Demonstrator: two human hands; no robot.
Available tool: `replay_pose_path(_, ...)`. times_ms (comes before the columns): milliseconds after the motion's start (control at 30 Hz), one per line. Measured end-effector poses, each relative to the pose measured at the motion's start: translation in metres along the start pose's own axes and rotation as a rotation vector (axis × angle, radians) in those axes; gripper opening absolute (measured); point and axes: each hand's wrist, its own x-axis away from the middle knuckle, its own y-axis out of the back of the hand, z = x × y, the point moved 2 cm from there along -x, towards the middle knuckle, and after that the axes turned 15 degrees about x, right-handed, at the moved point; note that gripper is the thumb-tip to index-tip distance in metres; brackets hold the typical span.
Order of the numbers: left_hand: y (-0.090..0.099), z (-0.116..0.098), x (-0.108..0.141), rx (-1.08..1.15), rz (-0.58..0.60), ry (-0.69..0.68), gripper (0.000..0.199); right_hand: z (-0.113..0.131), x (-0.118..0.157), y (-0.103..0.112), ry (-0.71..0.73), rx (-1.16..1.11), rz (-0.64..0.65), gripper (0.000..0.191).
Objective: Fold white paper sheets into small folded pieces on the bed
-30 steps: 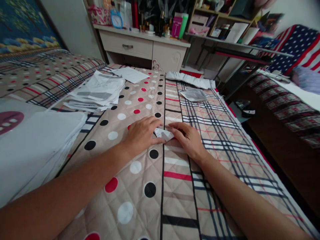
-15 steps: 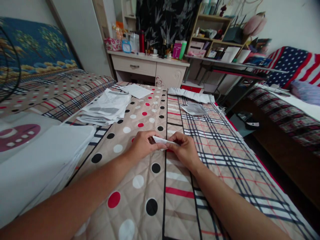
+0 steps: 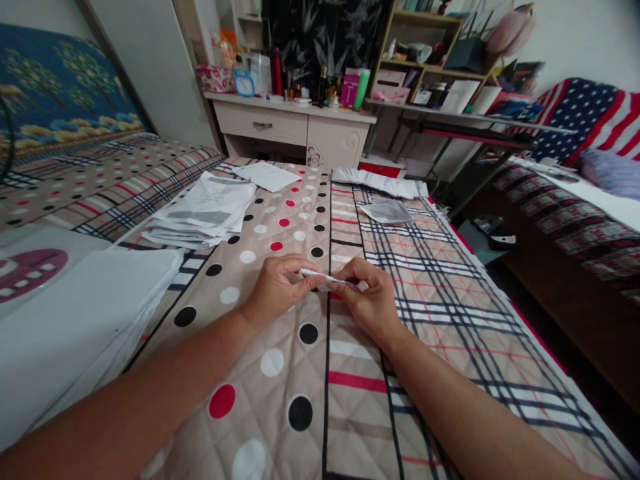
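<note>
Between my two hands is a small, narrow piece of folded white paper (image 3: 325,277), seen nearly edge-on just above the bedspread. My left hand (image 3: 283,283) is closed on its left end, thumb in front and fingers behind. My right hand (image 3: 367,293) pinches the right end between thumb and curled fingers. The fingers cover much of the paper, so its full shape is hidden. Ahead and to the left lies a stack of white paper sheets (image 3: 205,207). Beyond the right hand rest a flat clear plastic packet (image 3: 387,211) and a long strip of pleated white paper (image 3: 377,182).
The patterned quilted bedspread (image 3: 280,413) spreads under everything. At near left is a pile of large white sheets or bags (image 3: 90,307). One white sheet (image 3: 267,176) lies at the far end. Behind stands a cream dresser (image 3: 265,125); a second bed (image 3: 575,233) is at right.
The paper between my hands now looks flatter and thinner, turned more edge-on. My left hand has shifted slightly left and up. The whole view has tilted down a little.
</note>
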Motion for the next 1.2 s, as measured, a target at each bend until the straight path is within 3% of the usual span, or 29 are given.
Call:
replay_pose_path(167, 0.0, -0.001, 0.001, -0.017, 0.003, -0.112, 0.014, 0.001, 0.002, 0.001, 0.028, -0.009, 0.006, 0.014)
replay_pose_path(300, 0.002, -0.004, 0.003, -0.068, -0.005, -0.126, 0.017, 0.002, 0.002, 0.001, 0.014, -0.026, 0.01, 0.015)
replay_pose_path(500, 0.005, -0.007, 0.004, 0.015, -0.018, 0.078, 0.046, 0.007, 0.003, 0.001, 0.032, -0.045, -0.009, 0.015)
replay_pose_path(633, -0.001, -0.005, 0.002, 0.15, 0.017, 0.15, 0.039, 0.012, 0.005, 0.001, 0.049, -0.022, -0.02, 0.014)
replay_pose_path(800, -0.003, 0.0, 0.001, 0.231, -0.087, 0.238, 0.03, 0.015, 0.006, 0.001, 0.035, -0.02, -0.009, 0.015)
replay_pose_path(1000, 0.005, 0.005, 0.002, 0.139, -0.176, 0.253, 0.021, 0.01, 0.007, 0.002, 0.067, 0.002, -0.031, 0.009)
replay_pose_path(1200, 0.005, 0.009, 0.004, 0.158, -0.19, 0.275, 0.023, 0.009, 0.007, 0.002, 0.073, 0.041, -0.051, 0.011)
